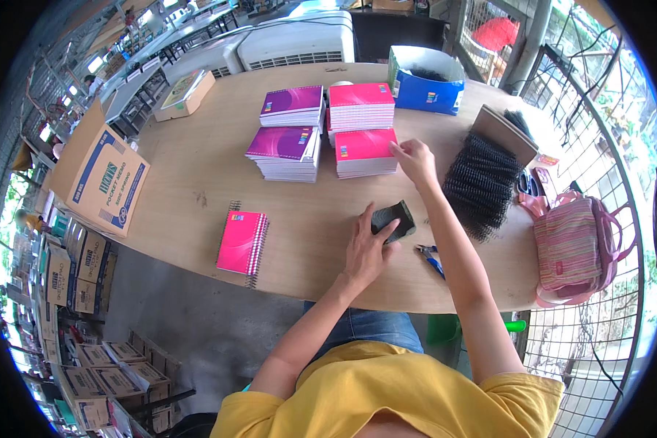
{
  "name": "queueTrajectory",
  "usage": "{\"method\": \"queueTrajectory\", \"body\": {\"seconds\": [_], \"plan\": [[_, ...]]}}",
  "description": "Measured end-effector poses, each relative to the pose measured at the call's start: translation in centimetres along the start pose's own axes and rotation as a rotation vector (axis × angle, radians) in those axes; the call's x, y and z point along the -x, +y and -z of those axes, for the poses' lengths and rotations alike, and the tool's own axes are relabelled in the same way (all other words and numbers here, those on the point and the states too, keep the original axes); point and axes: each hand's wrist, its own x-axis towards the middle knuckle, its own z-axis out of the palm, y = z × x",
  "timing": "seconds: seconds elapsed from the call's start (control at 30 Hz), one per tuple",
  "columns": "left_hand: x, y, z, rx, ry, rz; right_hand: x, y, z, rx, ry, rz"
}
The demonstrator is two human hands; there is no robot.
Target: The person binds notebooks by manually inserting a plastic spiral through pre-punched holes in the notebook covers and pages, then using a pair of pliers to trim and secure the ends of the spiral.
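Note:
My left hand [368, 250] is near the table's front edge, its fingers bent around a small dark grey block [394, 220] that rests on the table. My right hand [416, 160] reaches forward to the right corner of the nearer stack of pink notebooks [365, 152]. Its thumb and fingertips pinch together at the top pink notebook's edge; the exact contact is too small to see. Blue-handled pliers [432, 260] lie beside my right forearm. To the left is a small pile of pink notebooks with black wire spirals [242, 242].
Purple notebooks [283, 152] stand in stacks left of the pink ones. Black spiral wires [482, 182] are heaped at right, near a striped bag [578, 244]. A blue box [427, 80] stands at the back. An open carton [101, 175] is at the left edge.

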Motion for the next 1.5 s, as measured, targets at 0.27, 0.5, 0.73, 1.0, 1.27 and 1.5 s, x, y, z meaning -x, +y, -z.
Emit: {"method": "queueTrajectory", "body": {"seconds": [0.27, 0.5, 0.73, 1.0, 1.27, 1.5], "plan": [[1.3, -10.7, 4.7, -0.14, 0.231, 0.227, -2.8, -0.6, 0.3, -0.235, -0.099, -0.261], [0.1, -4.3, 6.8, 0.128, 0.371, 0.253, 3.6, 0.4, 4.8, -0.782, 0.017, 0.096], [2.2, -2.6, 3.1, 0.431, 0.192, 0.02, 20.5, 2.0, 5.0, -0.298, -0.045, 0.176], [3.7, -1.5, 1.4, 0.293, 0.202, 0.01, 18.7, 0.5, 10.4, -0.105, -0.143, 0.132], [2.9, -0.8, 0.8, 0.316, 0.226, 0.042, 14.9, 5.4, 11.8, 0.165, -0.244, 0.52], [2.5, -0.7, 0.5, 0.299, 0.216, 0.012, 15.5, 3.1, 12.4, -0.262, -0.423, 0.456]]}}
